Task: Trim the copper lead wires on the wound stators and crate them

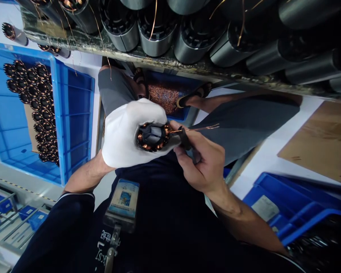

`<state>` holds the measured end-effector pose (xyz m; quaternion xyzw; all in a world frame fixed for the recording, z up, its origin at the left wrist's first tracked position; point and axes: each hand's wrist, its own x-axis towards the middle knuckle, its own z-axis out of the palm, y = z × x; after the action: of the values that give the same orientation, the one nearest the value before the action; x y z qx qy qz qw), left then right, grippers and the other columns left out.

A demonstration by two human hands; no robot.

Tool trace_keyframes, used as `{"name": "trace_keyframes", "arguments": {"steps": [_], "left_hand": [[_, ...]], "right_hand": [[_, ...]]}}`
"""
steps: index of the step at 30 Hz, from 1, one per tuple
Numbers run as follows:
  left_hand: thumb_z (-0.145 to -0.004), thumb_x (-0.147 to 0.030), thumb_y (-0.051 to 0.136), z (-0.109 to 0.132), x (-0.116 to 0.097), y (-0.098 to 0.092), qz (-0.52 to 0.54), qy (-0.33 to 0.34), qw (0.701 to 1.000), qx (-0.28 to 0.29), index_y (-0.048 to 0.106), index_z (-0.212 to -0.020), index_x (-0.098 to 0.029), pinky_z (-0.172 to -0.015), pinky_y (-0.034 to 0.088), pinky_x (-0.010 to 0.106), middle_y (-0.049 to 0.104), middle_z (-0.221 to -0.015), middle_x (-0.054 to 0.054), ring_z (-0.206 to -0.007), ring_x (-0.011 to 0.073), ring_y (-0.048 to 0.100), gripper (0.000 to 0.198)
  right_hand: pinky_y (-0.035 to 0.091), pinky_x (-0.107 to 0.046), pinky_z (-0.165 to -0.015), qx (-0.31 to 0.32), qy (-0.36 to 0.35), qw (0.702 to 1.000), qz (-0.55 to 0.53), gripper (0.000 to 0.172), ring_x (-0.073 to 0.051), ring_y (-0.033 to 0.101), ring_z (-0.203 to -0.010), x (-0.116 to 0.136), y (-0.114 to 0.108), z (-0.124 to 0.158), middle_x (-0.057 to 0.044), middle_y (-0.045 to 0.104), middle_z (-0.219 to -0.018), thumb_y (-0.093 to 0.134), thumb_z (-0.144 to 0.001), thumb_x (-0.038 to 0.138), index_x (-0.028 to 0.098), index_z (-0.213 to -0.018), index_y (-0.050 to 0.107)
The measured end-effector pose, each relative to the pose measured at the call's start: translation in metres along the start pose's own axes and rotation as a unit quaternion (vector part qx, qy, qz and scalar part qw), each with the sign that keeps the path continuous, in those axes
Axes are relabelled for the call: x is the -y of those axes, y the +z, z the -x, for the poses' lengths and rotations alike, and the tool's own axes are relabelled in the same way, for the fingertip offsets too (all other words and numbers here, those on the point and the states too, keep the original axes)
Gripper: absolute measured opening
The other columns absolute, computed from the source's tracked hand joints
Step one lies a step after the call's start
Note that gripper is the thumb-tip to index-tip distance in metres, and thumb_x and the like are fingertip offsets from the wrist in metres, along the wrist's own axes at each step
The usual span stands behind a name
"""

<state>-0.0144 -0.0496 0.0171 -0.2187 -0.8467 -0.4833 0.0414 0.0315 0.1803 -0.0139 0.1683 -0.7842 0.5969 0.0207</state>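
My left hand [125, 136], in a white glove, is closed round a motor stator [153, 137] with copper windings, its open end facing me. My bare right hand [206, 161] pinches a small dark-handled tool [184, 137] against the stator's rim. A thin copper wire [207, 128] runs from the windings out to the right past the tool. Both hands are held over my lap, above my dark top and the badge [122, 200] on it.
A shelf edge [170, 62] above carries a row of grey cylindrical stators [156, 36] with loose copper wires. A blue crate [74, 113] at left holds several wound stators. Another blue crate [290, 204] is at lower right, cardboard [321, 144] beside it. A tray of copper scraps [163, 96] lies by my sandalled feet.
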Motion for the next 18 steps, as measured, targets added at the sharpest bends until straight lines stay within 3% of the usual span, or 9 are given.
{"name": "trace_keyframes", "arguments": {"steps": [3, 5, 7, 10, 12, 14, 16, 18], "left_hand": [[-0.1, -0.04, 0.093, 0.002, 0.004, 0.004, -0.07, 0.005, 0.997, -0.033, 0.06, -0.124, -0.032, -0.085, 0.07, 0.047, 0.08, -0.111, 0.003, -0.099, 0.0269, 0.085, 0.041], [-0.1, -0.041, 0.092, 0.005, 0.01, 0.006, -0.134, -0.011, 0.99, -0.049, 0.062, -0.123, -0.029, -0.081, 0.068, 0.042, 0.081, -0.108, 0.003, -0.094, 0.0251, 0.086, 0.04], [-0.098, -0.042, 0.091, 0.008, 0.017, 0.008, -0.144, -0.028, 0.988, -0.051, 0.063, -0.127, -0.026, -0.081, 0.067, 0.039, 0.082, -0.11, 0.003, -0.094, 0.0243, 0.086, 0.043], [-0.095, -0.041, 0.09, 0.009, 0.026, 0.012, -0.072, -0.008, 0.997, -0.008, 0.064, -0.129, -0.027, -0.086, 0.07, 0.042, 0.084, -0.116, 0.006, -0.098, 0.026, 0.086, 0.045], [-0.094, -0.045, 0.091, 0.007, 0.029, 0.014, -0.035, 0.029, 0.998, 0.051, 0.067, -0.12, -0.027, -0.095, 0.07, 0.048, 0.085, -0.116, 0.007, -0.105, 0.0285, 0.085, 0.04], [-0.094, -0.05, 0.092, 0.005, 0.026, 0.013, -0.032, 0.053, 0.991, 0.115, 0.069, -0.113, -0.027, -0.112, 0.066, 0.054, 0.084, -0.115, 0.007, -0.111, 0.0303, 0.083, 0.038], [-0.094, -0.056, 0.092, 0.006, 0.021, 0.005, -0.047, 0.06, 0.986, 0.146, 0.071, -0.12, -0.027, -0.126, 0.058, 0.06, 0.083, -0.118, 0.006, -0.118, 0.0322, 0.081, 0.045], [-0.091, -0.065, 0.095, 0.01, 0.017, -0.008, -0.069, 0.056, 0.991, 0.1, 0.07, -0.136, -0.029, -0.129, 0.052, 0.066, 0.08, -0.13, 0.008, -0.126, 0.0366, 0.076, 0.063]], "right_hand": [[0.073, -0.04, -0.109, 0.014, 0.033, 0.999, 0.021, 0.042, -0.026, 0.088, -0.123, -0.015, -0.002, -0.006, -0.005, 0.087, -0.144, 0.072, -0.106, 0.016, 0.026, -0.145, 0.085], [0.073, -0.037, -0.096, 0.026, 0.097, 0.995, 0.002, 0.035, -0.024, 0.089, -0.105, -0.028, -0.002, -0.011, -0.005, 0.091, -0.125, 0.076, -0.107, 0.022, 0.024, -0.14, 0.087], [0.066, -0.031, -0.073, 0.049, 0.192, 0.977, -0.076, 0.033, -0.017, 0.079, -0.076, -0.041, 0.0, -0.015, -0.001, 0.086, -0.094, 0.076, -0.109, 0.031, 0.024, -0.139, 0.088], [0.049, -0.026, -0.052, 0.117, 0.301, 0.906, -0.274, 0.037, -0.011, 0.059, -0.054, -0.048, 0.006, -0.02, 0.004, 0.072, -0.077, 0.079, -0.109, 0.053, 0.024, -0.131, 0.086], [0.048, -0.026, -0.049, 0.165, 0.337, 0.847, -0.377, 0.05, -0.011, 0.061, -0.055, -0.046, 0.01, -0.024, 0.002, 0.073, -0.081, 0.086, -0.101, 0.07, 0.021, -0.113, 0.083], [0.052, -0.026, -0.049, 0.184, 0.357, 0.813, -0.422, 0.057, -0.013, 0.063, -0.059, -0.043, 0.013, -0.027, 0.001, 0.069, -0.08, 0.095, -0.09, 0.074, 0.02, -0.099, 0.077], [0.053, -0.026, -0.05, 0.164, 0.355, 0.818, -0.421, 0.056, -0.013, 0.062, -0.061, -0.042, 0.011, -0.027, 0.003, 0.064, -0.079, 0.104, -0.082, 0.066, 0.021, -0.098, 0.075], [0.054, -0.024, -0.053, 0.116, 0.337, 0.856, -0.374, 0.058, -0.011, 0.06, -0.062, -0.046, 0.006, -0.022, 0.005, 0.065, -0.082, 0.111, -0.074, 0.054, 0.024, -0.11, 0.076]]}}
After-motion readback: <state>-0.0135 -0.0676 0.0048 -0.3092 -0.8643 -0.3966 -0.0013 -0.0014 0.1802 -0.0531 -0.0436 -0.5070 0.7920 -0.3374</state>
